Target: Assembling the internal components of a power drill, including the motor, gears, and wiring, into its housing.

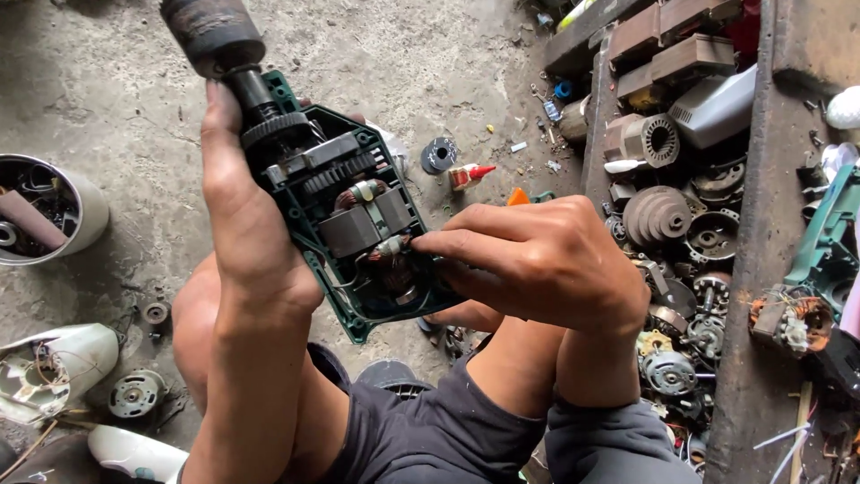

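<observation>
1. Rough grey concrete floor (116, 81) filled the background, strewn with small scraps and parts.
2. To the right stood a dark shelf (761, 269) crowded with motor parts, among them a stepped pulley (657, 215) and a wound stator (649, 139).
3. At the left edge sat a round white tub (85, 211) holding odd pieces, with a white appliance casing (54, 367) and a small round motor (134, 394) lying below it on the floor.
4. A small bottle with a red nozzle (468, 175) lay on the floor just beyond the work.
5. The left hand (242, 224) was closed around the side of an opened power drill (349, 224), thumb stretched up along the housing towards the dark chuck (213, 36).
6. The drill was held in the air above the person's knees, tilted, chuck pointing away to the upper left, its green half-shell open so that gear, field windings and armature showed.
7. The right hand (546, 264) was curled, fingertips (430, 244) pinched together at the copper-wound motor end inside the shell; what, if anything, they gripped could not be made out.
</observation>
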